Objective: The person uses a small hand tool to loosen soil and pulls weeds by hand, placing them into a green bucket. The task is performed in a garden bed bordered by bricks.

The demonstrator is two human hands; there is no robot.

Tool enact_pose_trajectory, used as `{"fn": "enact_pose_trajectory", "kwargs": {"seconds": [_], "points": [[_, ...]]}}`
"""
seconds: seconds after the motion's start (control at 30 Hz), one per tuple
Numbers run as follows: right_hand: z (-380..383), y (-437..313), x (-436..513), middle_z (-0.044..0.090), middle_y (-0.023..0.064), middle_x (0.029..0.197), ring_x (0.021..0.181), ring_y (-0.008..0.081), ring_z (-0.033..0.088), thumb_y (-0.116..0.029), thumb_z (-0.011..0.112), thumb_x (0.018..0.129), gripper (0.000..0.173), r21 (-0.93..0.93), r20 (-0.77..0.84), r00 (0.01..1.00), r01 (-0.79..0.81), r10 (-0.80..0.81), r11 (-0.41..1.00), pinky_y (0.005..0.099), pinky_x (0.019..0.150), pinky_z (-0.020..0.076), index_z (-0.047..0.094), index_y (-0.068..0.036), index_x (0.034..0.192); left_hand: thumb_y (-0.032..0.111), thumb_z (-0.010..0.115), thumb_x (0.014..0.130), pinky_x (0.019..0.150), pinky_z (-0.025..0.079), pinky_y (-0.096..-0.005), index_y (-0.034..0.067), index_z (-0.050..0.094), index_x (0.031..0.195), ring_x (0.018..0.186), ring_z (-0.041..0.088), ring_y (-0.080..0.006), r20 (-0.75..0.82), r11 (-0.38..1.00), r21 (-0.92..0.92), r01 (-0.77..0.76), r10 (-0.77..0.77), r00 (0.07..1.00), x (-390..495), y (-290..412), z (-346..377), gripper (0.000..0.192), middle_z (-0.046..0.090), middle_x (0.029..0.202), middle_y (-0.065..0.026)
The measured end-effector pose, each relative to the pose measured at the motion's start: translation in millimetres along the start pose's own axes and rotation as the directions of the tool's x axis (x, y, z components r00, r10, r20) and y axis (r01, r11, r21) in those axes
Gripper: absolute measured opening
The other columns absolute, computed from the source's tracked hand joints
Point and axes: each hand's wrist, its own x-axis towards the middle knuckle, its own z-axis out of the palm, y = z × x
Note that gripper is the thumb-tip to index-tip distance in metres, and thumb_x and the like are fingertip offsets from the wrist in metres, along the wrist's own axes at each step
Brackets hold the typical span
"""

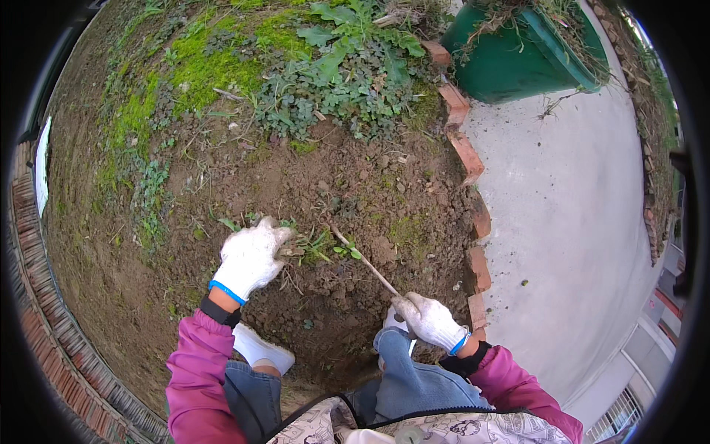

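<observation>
My left hand (250, 254), in a soiled white knit glove with a blue cuff edge, is low over the soil. Its fingers are curled at a tuft of grassy weeds (315, 244), whose blades stick out to the right of the fingertips. My right hand (430, 321), gloved the same way, grips the near end of a thin stick-like handle (370, 267). This slants up and left to the ground, where its far end meets the soil and cannot be made out. A small green sprig (348, 251) lies across the handle.
Jagged red bricks (467, 155) edge the bed on the right, beside a grey concrete path (554, 183). A green bin (499, 61) of pulled weeds stands at the upper right. Leafy weeds (344, 83) and moss (216, 66) grow farther off. My white shoes (263, 348) are on the soil.
</observation>
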Motion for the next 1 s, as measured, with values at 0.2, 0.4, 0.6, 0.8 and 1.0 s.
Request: {"fn": "enact_pose_trajectory", "kwargs": {"seconds": [0.2,0.4,0.6,0.8,1.0], "points": [[-20.4,-17.4,6.6,0.068,0.0125,0.105,0.075,0.034,0.072,-0.03,0.055,0.107,0.027,0.155,-0.023,0.987,-0.155,0.161,0.976,0.0479,0.062,0.0593,0.069,-0.017,0.125,0.028,0.076,0.079,0.111,0.049,-0.0368,0.01,0.059,0.148,0.13,0.063,-0.0353,0.037,0.42,-0.891,0.175,-0.316,0.948,1.5,-29.5,-17.0,0.073,0.061,0.146,-0.018],[-45.0,0.6,11.0,0.071,0.0164,0.098,0.069,0.0358,0.073,-0.04,0.051,0.11,0.033,0.224,-0.204,0.964,-0.124,0.171,0.967,0.0481,0.065,0.0586,0.067,-0.015,0.126,0.008,0.071,0.093,0.115,0.045,-0.0406,-0.002,0.046,0.154,0.138,0.056,-0.0339,-0.198,0.559,-0.826,0.066,-0.398,0.896,30.3,-50.4,-30.1,0.066,0.051,0.155,-0.022],[-34.7,26.8,36.5,0.067,0.0183,0.09,0.085,0.0421,0.072,-0.049,0.046,0.111,0.04,0.027,-0.326,0.945,-0.008,0.016,1.0,0.054,0.069,0.0577,0.064,-0.016,0.121,0.013,0.073,0.097,0.108,0.051,-0.0359,0.004,0.046,0.153,0.127,0.061,-0.0225,-0.456,0.153,-0.885,-0.44,-0.085,0.886,88.6,40.5,-110.6,0.063,0.056,0.147,-0.0114],[-25.7,27.2,38.3,0.073,0.0255,0.097,0.097,0.0476,0.071,-0.064,0.043,0.108,0.058,0.246,-0.318,0.934,-0.084,0.162,0.966,0.0562,0.082,0.0563,0.065,-0.011,0.117,0.037,0.058,0.106,0.12,0.045,-0.0444,0.01,0.046,0.158,0.138,0.057,-0.0326,-0.888,-0.108,-0.459,-0.882,0.082,0.452,174.9,215.4,-319.8,0.059,0.055,0.152,-0.0206],[-38.4,4.4,17.4,0.074,0.0267,0.091,0.093,0.0481,0.072,-0.065,0.045,0.106,0.059,0.483,-0.136,0.896,-0.314,0.424,0.817,0.0567,0.082,0.0562,0.067,-0.01,0.112,0.059,0.074,0.088,0.114,0.046,-0.0438,0.011,0.058,0.149,0.134,0.06,-0.0358,-0.536,0.903,0.179,-0.39,0.422,0.731,202.8,295.2,-355.0,0.079,0.059,0.148,-0.0191]]}}
